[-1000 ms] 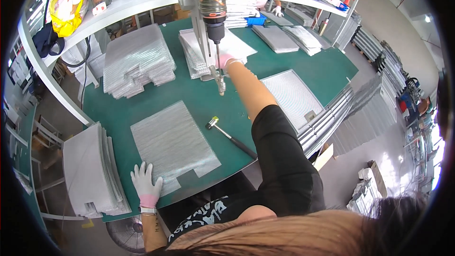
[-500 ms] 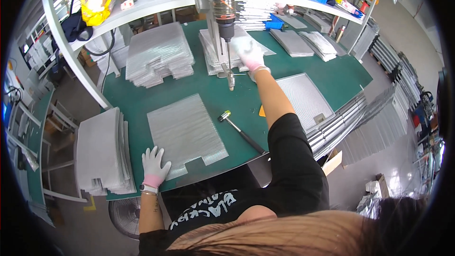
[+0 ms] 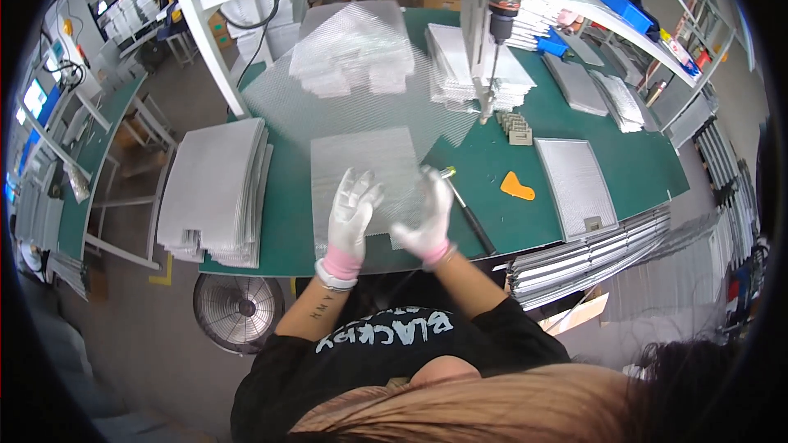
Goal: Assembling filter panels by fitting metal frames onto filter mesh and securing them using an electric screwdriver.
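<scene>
My left hand (image 3: 353, 217), in a white and pink glove, hovers over a notched mesh sheet (image 3: 361, 152) lying on the green table, its fingers apart. Beside it my right hand (image 3: 427, 217), gloved alike and slightly blurred, is open too, with the thumb spread. Beyond both hands a see-through mesh sheet (image 3: 328, 115) slants over the table and partly covers the far stack of mesh sheets (image 3: 361, 33). Its near corner ends by my right fingertips; whether they touch it I cannot tell. A hammer (image 3: 474, 217) lies just right of my right hand.
An orange scraper (image 3: 517, 187), small metal plates (image 3: 517, 129) and a framed mesh panel (image 3: 574, 184) lie to the right. A power screwdriver (image 3: 505, 0) hangs over the table before another sheet stack (image 3: 447, 66). At the left edge stands a sheet stack (image 3: 213, 189); a floor fan (image 3: 238, 312) is below.
My right hand has come back from the far stack to beside my left, which has lifted off the sheet. A see-through mesh sheet now slants across the table. The view has shifted left.
</scene>
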A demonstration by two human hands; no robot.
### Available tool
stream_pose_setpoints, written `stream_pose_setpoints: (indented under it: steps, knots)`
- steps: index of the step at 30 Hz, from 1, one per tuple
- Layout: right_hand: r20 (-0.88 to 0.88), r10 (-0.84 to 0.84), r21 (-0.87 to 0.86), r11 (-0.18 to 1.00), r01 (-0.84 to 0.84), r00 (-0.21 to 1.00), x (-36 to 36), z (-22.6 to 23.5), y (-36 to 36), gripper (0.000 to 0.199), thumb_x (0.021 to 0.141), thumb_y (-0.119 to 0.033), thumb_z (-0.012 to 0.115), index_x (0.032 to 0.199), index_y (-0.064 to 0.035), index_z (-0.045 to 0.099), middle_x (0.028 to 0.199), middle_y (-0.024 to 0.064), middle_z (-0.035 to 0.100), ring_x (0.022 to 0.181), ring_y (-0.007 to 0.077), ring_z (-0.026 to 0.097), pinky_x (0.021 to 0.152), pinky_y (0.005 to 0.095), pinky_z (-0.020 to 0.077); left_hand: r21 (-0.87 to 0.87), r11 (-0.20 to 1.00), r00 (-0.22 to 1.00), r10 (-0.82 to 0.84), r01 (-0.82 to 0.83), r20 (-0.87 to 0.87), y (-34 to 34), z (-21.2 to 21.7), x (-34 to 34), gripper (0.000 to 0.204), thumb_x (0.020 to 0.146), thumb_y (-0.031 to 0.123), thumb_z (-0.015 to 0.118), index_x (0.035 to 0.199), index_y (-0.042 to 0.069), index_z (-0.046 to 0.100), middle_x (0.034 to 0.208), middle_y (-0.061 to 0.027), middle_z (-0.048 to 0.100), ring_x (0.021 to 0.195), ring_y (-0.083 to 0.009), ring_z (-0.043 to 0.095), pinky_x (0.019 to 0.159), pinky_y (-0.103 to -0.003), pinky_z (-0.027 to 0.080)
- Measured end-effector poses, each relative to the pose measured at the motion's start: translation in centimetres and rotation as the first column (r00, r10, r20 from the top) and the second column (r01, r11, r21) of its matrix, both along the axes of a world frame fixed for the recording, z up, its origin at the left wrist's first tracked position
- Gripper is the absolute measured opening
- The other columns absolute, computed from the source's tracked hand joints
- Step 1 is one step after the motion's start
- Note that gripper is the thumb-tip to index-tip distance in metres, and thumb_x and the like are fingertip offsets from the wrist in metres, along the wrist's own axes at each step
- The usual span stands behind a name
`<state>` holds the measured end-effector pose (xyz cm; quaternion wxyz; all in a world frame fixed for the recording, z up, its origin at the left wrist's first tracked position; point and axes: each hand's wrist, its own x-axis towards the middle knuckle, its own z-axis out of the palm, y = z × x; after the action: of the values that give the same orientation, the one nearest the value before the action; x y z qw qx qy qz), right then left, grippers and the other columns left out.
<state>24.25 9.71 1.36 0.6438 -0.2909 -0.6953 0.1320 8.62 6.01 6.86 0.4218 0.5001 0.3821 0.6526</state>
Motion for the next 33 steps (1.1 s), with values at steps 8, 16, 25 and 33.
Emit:
stream_pose_setpoints:
  steps: [8, 16, 25, 33]
  knots:
    - [0.488, -0.121, -0.481, 0.79, 0.381, 0.865, 4.6, 6.2, -1.7, 0.084, 0.077, -0.02, 0.076, 0.148, -0.0043, 0.035, 0.127, 0.0257, 0.052, 0.116, 0.0363, 0.052, 0.098, 0.0416, 0.0439, -0.311, 0.947, 0.994, 0.097, -0.079, 0.04, -1.9, -2.2, -8.2, 0.055, 0.09, -0.004, 0.054, 0.143, -0.005, 0.04, 0.117, -0.0158, 0.063, 0.088, -0.0152, 0.067, 0.083, -0.025, 0.054]
    - [0.505, -0.096, -0.556, 0.724, 0.408, 0.858, 4.0, 0.8, 1.0, 0.093, 0.075, -0.018, 0.078, 0.152, -0.0029, 0.028, 0.1, 0.013, 0.055, 0.088, 0.0268, 0.058, 0.08, 0.0378, 0.0507, 0.026, 0.95, 0.473, 0.178, -0.311, -0.863, 0.0, -5.8, -9.6, 0.074, 0.078, 0.025, 0.077, 0.139, -0.003, 0.046, 0.116, -0.0213, 0.06, 0.106, -0.0342, 0.06, 0.089, -0.042, 0.049]
    - [0.58, -0.132, -0.536, 0.682, 0.498, 0.804, 3.3, -3.4, 2.5, 0.083, 0.076, -0.021, 0.078, 0.147, -0.0052, 0.039, 0.098, 0.0104, 0.056, 0.075, 0.0211, 0.057, 0.071, 0.0328, 0.0509, -0.133, 0.91, 0.238, -0.04, -0.392, -0.971, 2.0, -7.1, -9.4, 0.076, 0.075, 0.038, 0.078, 0.136, 0.001, 0.052, 0.111, -0.0216, 0.061, 0.104, -0.0354, 0.06, 0.09, -0.041, 0.049]
    - [0.722, 0.041, -0.536, 0.664, 0.521, 0.69, 3.6, -2.5, 2.9, 0.06, 0.085, -0.03, 0.07, 0.136, -0.0044, 0.048, 0.121, 0.0204, 0.053, 0.104, 0.037, 0.06, 0.087, 0.0412, 0.0522, -0.148, 0.917, 0.24, -0.06, -0.369, -0.969, 2.0, -7.5, -9.9, 0.078, 0.076, 0.045, 0.076, 0.138, 0.004, 0.052, 0.118, -0.0215, 0.06, 0.109, -0.0345, 0.06, 0.092, -0.041, 0.05]
